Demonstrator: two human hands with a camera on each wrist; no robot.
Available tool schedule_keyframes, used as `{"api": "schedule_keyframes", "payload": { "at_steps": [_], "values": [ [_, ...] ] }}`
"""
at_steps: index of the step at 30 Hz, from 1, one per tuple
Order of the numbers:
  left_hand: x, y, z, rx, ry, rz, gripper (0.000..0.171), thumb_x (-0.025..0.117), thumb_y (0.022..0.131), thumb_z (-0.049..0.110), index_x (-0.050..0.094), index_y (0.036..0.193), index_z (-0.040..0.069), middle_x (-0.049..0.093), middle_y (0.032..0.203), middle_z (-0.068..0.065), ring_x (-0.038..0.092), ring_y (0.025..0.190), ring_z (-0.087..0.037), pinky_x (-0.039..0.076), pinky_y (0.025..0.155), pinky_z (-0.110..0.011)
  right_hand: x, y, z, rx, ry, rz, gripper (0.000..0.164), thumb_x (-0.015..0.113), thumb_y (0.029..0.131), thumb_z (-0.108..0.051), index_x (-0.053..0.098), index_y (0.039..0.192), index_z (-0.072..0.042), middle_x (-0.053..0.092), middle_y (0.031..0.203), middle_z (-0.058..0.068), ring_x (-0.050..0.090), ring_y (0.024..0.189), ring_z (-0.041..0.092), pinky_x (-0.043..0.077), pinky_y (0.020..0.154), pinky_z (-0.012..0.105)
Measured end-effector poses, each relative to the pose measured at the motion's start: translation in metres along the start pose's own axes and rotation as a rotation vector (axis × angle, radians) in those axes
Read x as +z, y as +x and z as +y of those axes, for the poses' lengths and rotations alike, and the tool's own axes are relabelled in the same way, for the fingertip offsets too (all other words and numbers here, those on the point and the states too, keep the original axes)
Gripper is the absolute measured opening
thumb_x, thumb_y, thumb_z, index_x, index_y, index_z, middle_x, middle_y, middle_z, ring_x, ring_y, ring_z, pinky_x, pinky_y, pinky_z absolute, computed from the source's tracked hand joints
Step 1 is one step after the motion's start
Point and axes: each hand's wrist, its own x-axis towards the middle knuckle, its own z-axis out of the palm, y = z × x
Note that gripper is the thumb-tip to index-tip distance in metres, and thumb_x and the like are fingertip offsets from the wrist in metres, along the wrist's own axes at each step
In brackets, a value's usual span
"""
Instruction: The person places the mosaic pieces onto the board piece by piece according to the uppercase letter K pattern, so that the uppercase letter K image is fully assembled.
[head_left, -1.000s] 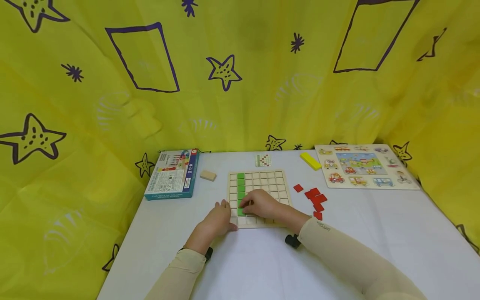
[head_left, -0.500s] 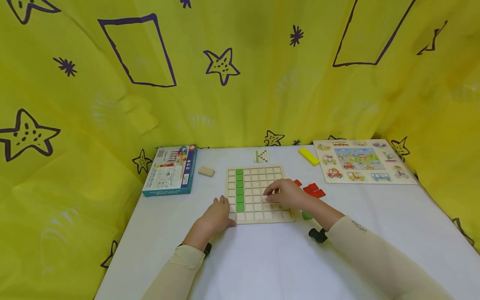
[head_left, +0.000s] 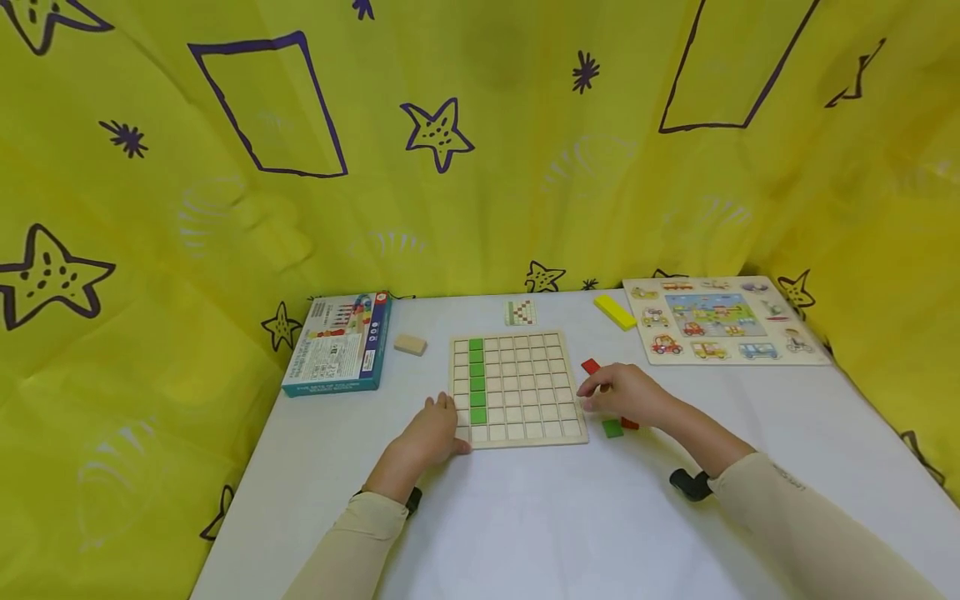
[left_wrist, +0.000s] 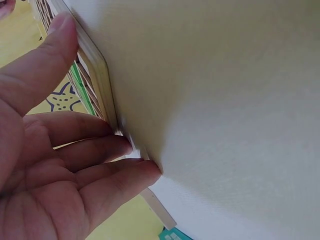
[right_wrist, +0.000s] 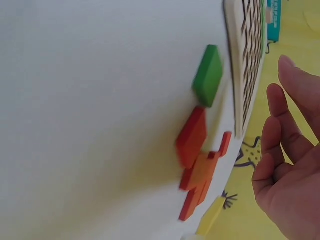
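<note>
A wooden grid board (head_left: 525, 439) lies flat, with a column of several green square tiles (head_left: 477, 380) in its second column from the left. My left hand (head_left: 429, 433) rests at its front left corner; in the left wrist view the thumb (left_wrist: 62, 37) touches one edge and fingertips (left_wrist: 150, 172) touch the table by the adjoining edge. My right hand (head_left: 630, 393) hovers just right of the board, fingers loosely bent with nothing between them. Below it lie a loose green tile (right_wrist: 208, 75) and several red tiles (right_wrist: 192, 137), partly hidden in the head view.
Behind the board lies a small pattern card (head_left: 521, 313). A plain wooden block (head_left: 410, 344) and a teal-edged box (head_left: 337, 343) lie to the left. At the back right are a yellow block (head_left: 615, 312) and a picture puzzle board (head_left: 750, 354). A yellow curtain (head_left: 495, 208) stands behind.
My right hand has moved right from the green column, across the board, to above the loose tiles. The lone green tile has come into view. My left hand has stayed at the corner.
</note>
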Motion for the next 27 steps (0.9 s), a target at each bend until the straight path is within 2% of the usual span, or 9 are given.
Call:
{"api": "schedule_keyframes", "payload": {
  "at_steps": [7,12,17,21,27],
  "values": [
    [-0.002,-0.001,0.001,0.005,0.011,-0.003,0.089,0.077,0.089,0.035,0.034,0.146,-0.018,0.033,0.154,-0.033,0.032,0.142,-0.048,0.034,0.114,-0.051,-0.004,-0.017,0.023,-0.003,-0.01,-0.025,0.018,0.081,0.086,-0.014,0.078,0.103,-0.01,0.071,0.098,-0.003,0.055,0.085,0.018,0.05,0.069,0.029],
    [-0.001,-0.001,0.002,-0.003,0.004,-0.006,0.089,0.077,0.088,0.035,0.034,0.147,-0.018,0.033,0.154,-0.032,0.032,0.143,-0.048,0.034,0.114,-0.051,-0.005,-0.025,0.035,-0.047,-0.065,-0.071,0.021,0.083,0.083,-0.013,0.078,0.103,-0.012,0.069,0.093,-0.006,0.056,0.085,0.017,0.05,0.072,0.029],
    [0.001,0.0,0.001,-0.024,-0.021,-0.013,0.09,0.078,0.088,0.034,0.033,0.148,-0.016,0.031,0.156,-0.031,0.029,0.144,-0.047,0.032,0.115,-0.051,-0.005,-0.03,0.038,-0.064,-0.131,-0.096,0.023,0.085,0.081,-0.013,0.079,0.103,-0.016,0.069,0.098,-0.008,0.057,0.092,0.016,0.051,0.08,0.033],
    [0.002,0.0,0.0,-0.018,-0.02,-0.006,0.09,0.078,0.088,0.035,0.034,0.147,-0.016,0.033,0.155,-0.031,0.03,0.144,-0.047,0.033,0.115,-0.051,-0.004,-0.032,0.038,-0.038,-0.121,-0.099,0.024,0.084,0.082,-0.012,0.079,0.105,-0.016,0.069,0.102,-0.006,0.057,0.096,0.018,0.051,0.084,0.036],
    [0.002,0.0,-0.001,-0.013,-0.012,-0.005,0.09,0.078,0.088,0.035,0.034,0.147,-0.016,0.033,0.155,-0.031,0.031,0.144,-0.047,0.033,0.115,-0.051,-0.001,-0.032,0.037,-0.044,-0.119,-0.08,0.024,0.085,0.08,-0.011,0.079,0.104,-0.015,0.069,0.102,-0.005,0.057,0.096,0.019,0.051,0.083,0.036]
  ]
}}
